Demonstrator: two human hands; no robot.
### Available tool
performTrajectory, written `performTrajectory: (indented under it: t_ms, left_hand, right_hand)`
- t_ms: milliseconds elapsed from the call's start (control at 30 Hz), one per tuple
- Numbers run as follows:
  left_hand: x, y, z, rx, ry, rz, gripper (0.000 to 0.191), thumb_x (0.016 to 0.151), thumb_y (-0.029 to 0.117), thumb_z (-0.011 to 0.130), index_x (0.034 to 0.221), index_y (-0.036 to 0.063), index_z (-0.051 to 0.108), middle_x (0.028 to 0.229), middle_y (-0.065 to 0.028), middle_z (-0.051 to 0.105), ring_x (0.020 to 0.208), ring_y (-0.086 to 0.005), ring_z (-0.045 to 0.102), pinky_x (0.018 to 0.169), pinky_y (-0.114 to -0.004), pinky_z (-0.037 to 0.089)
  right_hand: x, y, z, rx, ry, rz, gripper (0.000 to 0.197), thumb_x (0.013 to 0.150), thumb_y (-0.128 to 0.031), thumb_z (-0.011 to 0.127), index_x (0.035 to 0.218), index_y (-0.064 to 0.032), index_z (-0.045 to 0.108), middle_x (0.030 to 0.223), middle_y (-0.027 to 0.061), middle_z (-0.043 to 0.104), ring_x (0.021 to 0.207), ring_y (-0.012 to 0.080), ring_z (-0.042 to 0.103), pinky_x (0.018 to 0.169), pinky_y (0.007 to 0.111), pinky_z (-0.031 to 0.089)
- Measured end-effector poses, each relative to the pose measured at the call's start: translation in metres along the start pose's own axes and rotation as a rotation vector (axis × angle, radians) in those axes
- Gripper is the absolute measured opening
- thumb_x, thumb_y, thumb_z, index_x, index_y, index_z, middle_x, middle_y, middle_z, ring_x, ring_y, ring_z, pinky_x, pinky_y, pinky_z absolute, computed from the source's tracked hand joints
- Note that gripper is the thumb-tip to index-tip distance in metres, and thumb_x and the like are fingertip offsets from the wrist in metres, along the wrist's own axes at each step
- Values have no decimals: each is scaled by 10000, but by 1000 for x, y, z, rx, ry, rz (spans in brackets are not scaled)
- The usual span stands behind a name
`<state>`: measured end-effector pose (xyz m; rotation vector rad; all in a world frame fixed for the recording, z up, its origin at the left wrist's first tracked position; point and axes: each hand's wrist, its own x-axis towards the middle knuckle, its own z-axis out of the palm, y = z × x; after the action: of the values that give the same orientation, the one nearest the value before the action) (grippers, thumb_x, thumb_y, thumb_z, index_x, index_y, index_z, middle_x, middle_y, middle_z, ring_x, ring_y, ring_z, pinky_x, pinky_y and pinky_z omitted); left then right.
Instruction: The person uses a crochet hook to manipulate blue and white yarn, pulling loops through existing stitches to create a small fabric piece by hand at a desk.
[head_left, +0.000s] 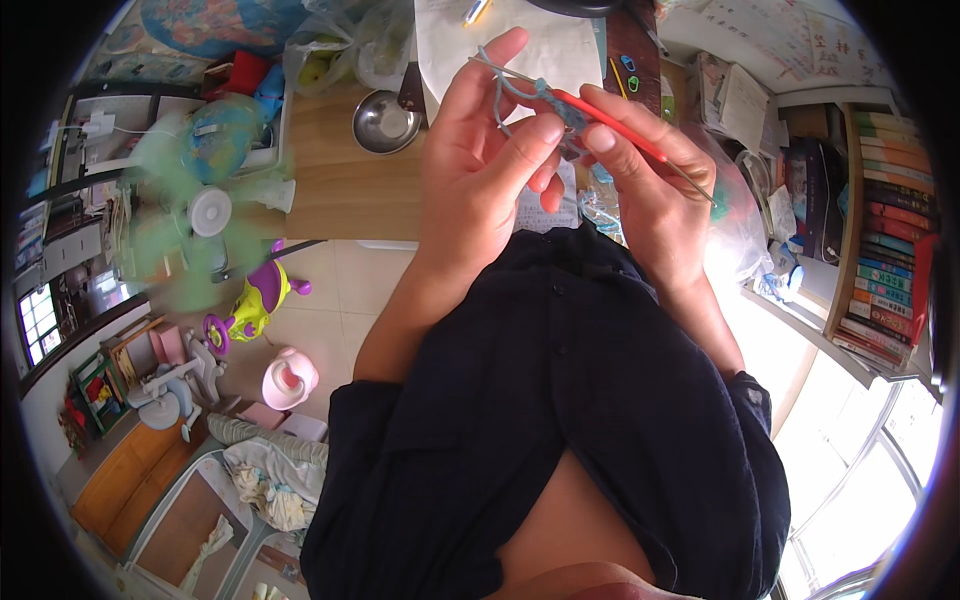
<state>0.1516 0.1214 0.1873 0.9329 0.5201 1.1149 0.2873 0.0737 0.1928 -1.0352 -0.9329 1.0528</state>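
Observation:
Between my fingertips, above the desk's edge, is a small piece of blue crochet work. My left hand pinches its left side with the thumb, and a strand of blue yarn loops up around the raised index finger. My right hand grips a crochet hook by its red handle, thumb below and index finger along the top. The hook's thin metal shaft points left through the yarn towards my left index finger. Fingers partly cover the crochet work, and its stitches are hard to make out.
A steel bowl sits on the wooden desk, left of a large paper sheet. Blue and green stitch markers lie right of the sheet. A spinning green fan stands left; a bookshelf is right.

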Motion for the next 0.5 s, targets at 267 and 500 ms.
performTrajectory:
  t_ms: [267,500]
  left_hand:
    - [-1,0,2,-39,-2,-30,560,923,39,541,1440,28,326,893,-1,520,560,-37,413,440,-214,360]
    - [-3,2,-1,-139,-111,-135,584,932,72,495,1468,38,264,1006,-62,596,532,-35,396,436,-201,361]
  right_hand:
    - [0,-1,-1,16,29,39,275,856,-27,693,1128,2,672,976,81,689,869,97,616,774,228,496]
    - [3,-4,-4,248,18,100,274,872,-45,677,1139,16,654,985,99,694,844,128,627,757,243,496]
